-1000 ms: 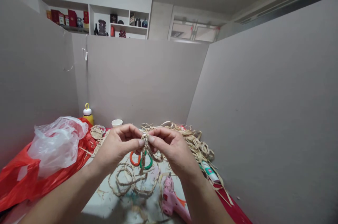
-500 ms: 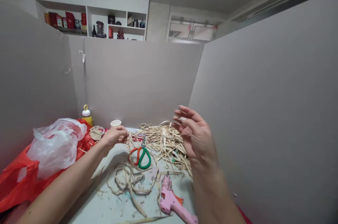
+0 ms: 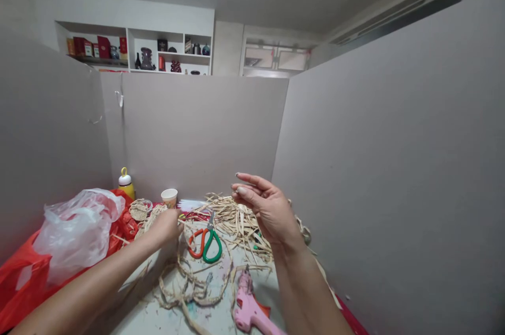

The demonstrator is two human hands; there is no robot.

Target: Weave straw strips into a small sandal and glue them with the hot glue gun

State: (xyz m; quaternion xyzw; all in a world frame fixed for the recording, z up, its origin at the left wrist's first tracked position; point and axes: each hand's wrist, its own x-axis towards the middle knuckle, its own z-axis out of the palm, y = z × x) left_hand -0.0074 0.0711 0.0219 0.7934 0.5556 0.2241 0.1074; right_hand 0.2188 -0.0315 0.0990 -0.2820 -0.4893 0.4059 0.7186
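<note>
My left hand (image 3: 168, 227) is closed, its fingertips partly hidden, on a pale braided straw cord. This braided cord (image 3: 170, 301) runs down from it and lies in loose loops on the table. To the right, my right hand (image 3: 270, 211) is raised above the straw, fingers stretched out and thumb close beneath them, with nothing visible between them. Scissors (image 3: 213, 245) with one orange and one green handle lie just right of my left hand. A pink glue gun (image 3: 247, 306) rests nearer me, beside my right forearm.
Loose dry straw strips (image 3: 232, 216) are heaped at the back. A paper cup (image 3: 169, 197), a yellow bottle (image 3: 126, 185) and a coiled straw piece (image 3: 139, 210) stand at the back left. Plastic bags (image 3: 79, 230) cover the left side. Grey partitions (image 3: 205, 130) enclose the table.
My left hand has turned and dropped nearer the table, its fingers now less visible. My right hand has moved left and slightly lower, its fingers straighter. The camera view has tilted slightly upward.
</note>
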